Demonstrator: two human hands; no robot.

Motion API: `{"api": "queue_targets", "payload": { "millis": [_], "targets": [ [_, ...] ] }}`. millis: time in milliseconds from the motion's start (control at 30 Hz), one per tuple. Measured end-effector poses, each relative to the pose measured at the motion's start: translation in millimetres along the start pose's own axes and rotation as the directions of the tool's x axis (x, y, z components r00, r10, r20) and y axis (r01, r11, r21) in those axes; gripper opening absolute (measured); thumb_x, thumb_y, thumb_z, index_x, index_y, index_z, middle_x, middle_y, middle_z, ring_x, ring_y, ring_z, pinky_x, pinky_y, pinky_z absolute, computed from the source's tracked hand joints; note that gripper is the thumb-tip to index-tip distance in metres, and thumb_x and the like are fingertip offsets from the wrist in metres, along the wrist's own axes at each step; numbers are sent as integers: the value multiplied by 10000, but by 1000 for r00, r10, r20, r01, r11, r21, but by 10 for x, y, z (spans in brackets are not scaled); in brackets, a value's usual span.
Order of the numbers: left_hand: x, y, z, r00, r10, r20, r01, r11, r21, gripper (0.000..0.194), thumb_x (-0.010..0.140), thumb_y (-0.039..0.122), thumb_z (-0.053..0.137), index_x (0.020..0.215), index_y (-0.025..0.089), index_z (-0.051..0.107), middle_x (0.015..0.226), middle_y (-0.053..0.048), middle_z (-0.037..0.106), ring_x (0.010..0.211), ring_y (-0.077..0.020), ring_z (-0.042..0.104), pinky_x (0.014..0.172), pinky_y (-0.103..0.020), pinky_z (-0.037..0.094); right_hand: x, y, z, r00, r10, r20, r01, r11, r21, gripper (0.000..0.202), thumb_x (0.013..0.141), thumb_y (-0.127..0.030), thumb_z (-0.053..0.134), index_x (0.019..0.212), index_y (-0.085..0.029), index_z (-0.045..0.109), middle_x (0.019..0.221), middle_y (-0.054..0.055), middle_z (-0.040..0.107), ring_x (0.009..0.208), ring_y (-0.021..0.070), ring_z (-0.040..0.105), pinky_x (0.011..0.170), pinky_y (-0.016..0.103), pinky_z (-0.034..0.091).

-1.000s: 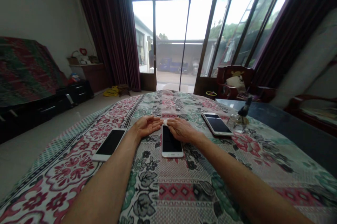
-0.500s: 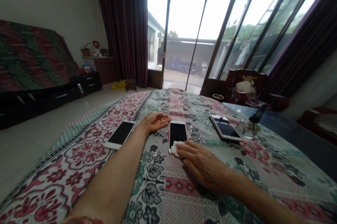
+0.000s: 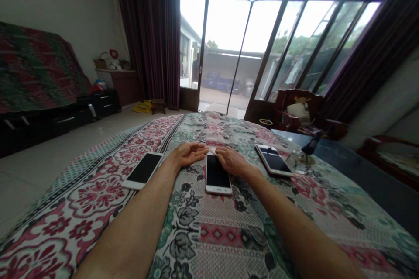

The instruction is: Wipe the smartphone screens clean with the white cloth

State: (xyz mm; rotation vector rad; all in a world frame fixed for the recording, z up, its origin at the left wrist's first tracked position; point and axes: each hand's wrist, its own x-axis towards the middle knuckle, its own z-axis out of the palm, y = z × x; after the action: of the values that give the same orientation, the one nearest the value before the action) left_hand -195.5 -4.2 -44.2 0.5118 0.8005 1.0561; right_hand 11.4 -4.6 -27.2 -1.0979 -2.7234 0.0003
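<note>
A white phone with a dark screen (image 3: 218, 175) lies face up on the patterned tablecloth (image 3: 222, 222). At its far end my right hand (image 3: 231, 161) presses a small white tissue (image 3: 212, 149), mostly hidden under the fingers. My left hand (image 3: 190, 154) rests palm up beside the phone's far left corner, fingers loosely spread and holding nothing. Left of my left forearm is a second white phone (image 3: 144, 170), its near right edge close to the arm. A larger white device (image 3: 274, 160), like a tablet, lies to the right of my right hand.
A clear glass object (image 3: 300, 162) with a dark item on it stands right of the tablet. Beyond are a dark blue surface (image 3: 343, 152), a wooden chair (image 3: 284, 100), glass doors and dark curtains. A cloth-covered object is at the left.
My right hand has moved from the near end of the middle phone to its far end with the tissue, uncovering the lower screen. The view has shifted slightly.
</note>
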Motion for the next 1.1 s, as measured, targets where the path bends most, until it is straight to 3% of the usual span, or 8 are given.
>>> {"api": "queue_targets", "payload": {
  "millis": [200, 467, 633, 800, 900, 967, 1033, 1100],
  "targets": [
    [-67, -89, 41, 985, 171, -19, -171, 985, 12, 148, 870, 61, 490, 939, 87, 618, 1016, -149, 671, 870, -176, 688, 624, -219, 553, -249, -177, -36, 998, -48, -33, 48, 999, -12, 353, 937, -223, 352, 1198, -127, 571, 1285, 128, 567, 1198, 227, 494, 1053, 372, 323],
    [-311, -344, 42, 932, 358, -53, -329, 899, 290, 442, 661, -36, 591, 1056, 145, 668, 1254, -106, 611, 1032, -159, 634, 644, -142, 507, -697, -444, -80, 993, -82, -85, 87, 994, 60, 346, 921, -221, 370, 1202, -176, 566, 1329, 87, 532, 1196, 227, 471, 1028, 385, 346],
    [-475, -529, 1, 894, 448, -16, -384, 785, 485, 567, 605, 0, 516, 1131, 165, 653, 1231, -57, 641, 1149, -175, 584, 916, -256, 492, -860, -620, -91, 992, -73, -105, 82, 993, 84, 324, 939, -219, 346, 1187, -186, 553, 1328, 75, 520, 1168, 214, 473, 996, 367, 361],
    [-515, -657, 29, 783, 614, 104, -420, 398, 816, 532, 683, 38, 457, 1168, 158, 641, 1204, -38, 657, 1159, -190, 580, 1054, -365, 401, -939, -714, -104, 993, -65, -94, 74, 993, 95, 267, 948, -209, 340, 1071, -191, 576, 1219, 69, 573, 1080, 193, 506, 941, 333, 389],
    [-508, -732, 78, 721, 672, 168, -392, 197, 899, 545, 705, 12, 442, 1180, 195, 637, 1251, -24, 629, 1237, -191, 511, 1107, -363, 329, -1008, -785, -121, 993, -69, -91, 78, 992, 102, 237, 944, -211, 351, 1029, -196, 572, 1206, 61, 575, 1062, 189, 506, 931, 326, 392],
    [-513, -780, 109, 694, 674, 253, -336, -7, 942, 535, 732, 16, 446, 1209, 188, 616, 1292, -46, 599, 1287, -207, 451, 1128, -378, 289, -1054, -830, -137, 993, -66, -93, 76, 991, 109, 225, 939, -214, 365, 1037, -202, 567, 1224, 57, 565, 1081, 193, 496, 935, 331, 388],
    [-536, -812, 129, 694, 648, 313, -217, -226, 950, 494, 777, 43, 439, 1232, 155, 595, 1326, -87, 566, 1319, -252, 400, 1112, -424, 306, -1076, -859, -154, 994, -59, -88, 70, 990, 120, 230, 937, -213, 366, 1054, -207, 564, 1231, 57, 562, 1100, 194, 488, 936, 333, 387],
    [-571, -820, 131, 724, 615, 312, -110, -343, 933, 462, 812, 65, 415, 1233, 143, 590, 1354, -107, 534, 1336, -299, 359, 1060, -466, 359, -1066, -868, -169, 995, -50, -80, 61, 990, 130, 244, 938, -205, 358, 1065, -208, 566, 1225, 58, 568, 1111, 192, 486, 937, 330, 387]
  ]
}}
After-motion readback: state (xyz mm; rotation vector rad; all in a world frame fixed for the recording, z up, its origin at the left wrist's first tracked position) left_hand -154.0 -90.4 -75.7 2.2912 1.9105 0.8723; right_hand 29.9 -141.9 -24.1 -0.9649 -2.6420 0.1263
